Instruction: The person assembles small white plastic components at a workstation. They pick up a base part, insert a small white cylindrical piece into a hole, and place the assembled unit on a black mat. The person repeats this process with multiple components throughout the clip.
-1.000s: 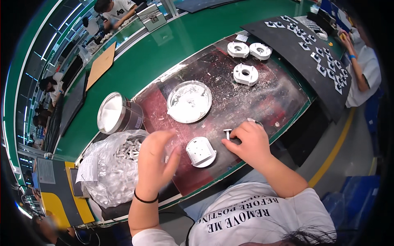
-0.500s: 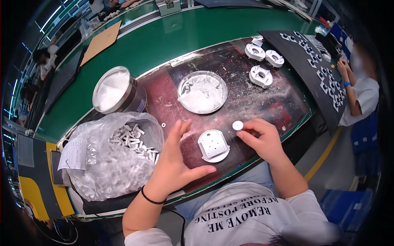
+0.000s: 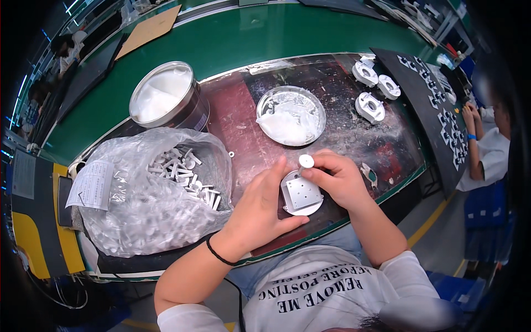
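1. A green bench stretches across the view, its edges bowed by the lens.
2. Toward its far left lie a flat brown board and a long dark panel.
3. Thin, bright light streaks show near the dim upper-left rim.
4. At right, a yellow line crosses the grey floor.
5. Beyond it stand blue furnishings, too dim to identify.
6. A yellow-and-grey panel stands at the bench's left end.

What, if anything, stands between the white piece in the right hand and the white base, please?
Nothing visible does, except the right hand itself, holding the white piece near the white base; the left hand is alongside.
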Tool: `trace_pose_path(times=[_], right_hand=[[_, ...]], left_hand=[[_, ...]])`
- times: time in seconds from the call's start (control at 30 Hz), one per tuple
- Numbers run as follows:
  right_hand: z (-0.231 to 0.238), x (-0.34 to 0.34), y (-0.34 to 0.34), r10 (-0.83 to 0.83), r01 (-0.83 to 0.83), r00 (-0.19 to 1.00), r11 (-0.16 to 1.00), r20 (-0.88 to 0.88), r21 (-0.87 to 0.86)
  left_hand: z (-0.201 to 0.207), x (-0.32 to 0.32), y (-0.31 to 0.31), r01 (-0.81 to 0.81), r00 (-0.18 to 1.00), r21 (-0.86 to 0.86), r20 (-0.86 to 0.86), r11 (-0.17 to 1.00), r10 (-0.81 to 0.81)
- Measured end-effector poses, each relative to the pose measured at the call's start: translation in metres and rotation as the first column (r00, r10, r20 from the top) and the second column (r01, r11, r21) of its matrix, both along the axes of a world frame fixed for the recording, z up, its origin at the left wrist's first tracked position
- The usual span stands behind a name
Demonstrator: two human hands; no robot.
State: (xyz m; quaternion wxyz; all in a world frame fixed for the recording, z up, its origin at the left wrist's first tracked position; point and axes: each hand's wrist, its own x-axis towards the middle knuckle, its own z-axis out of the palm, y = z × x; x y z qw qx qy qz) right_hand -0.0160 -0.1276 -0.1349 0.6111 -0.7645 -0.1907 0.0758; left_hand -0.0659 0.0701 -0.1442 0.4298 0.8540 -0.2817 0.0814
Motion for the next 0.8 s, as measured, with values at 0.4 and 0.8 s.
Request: trace_pose_path(times=[0.4,0.8], right_hand=[[0.0020,0.0016,-0.0004,0.041,-0.027,0.982,0.997,0.186,-0.075],[0.0025,0.0030,-0.0008,0.078,-0.028,0.935,0.989,0.345,-0.149]], left_hand=[[0.0015,0.0013,-0.0017,0.013,1.000,-0.003,0.016,1.000,-0.013],[-0.0032,0.0021,-0.0029,0.023,1.000,-0.070,0.008,0.997,-0.023]])
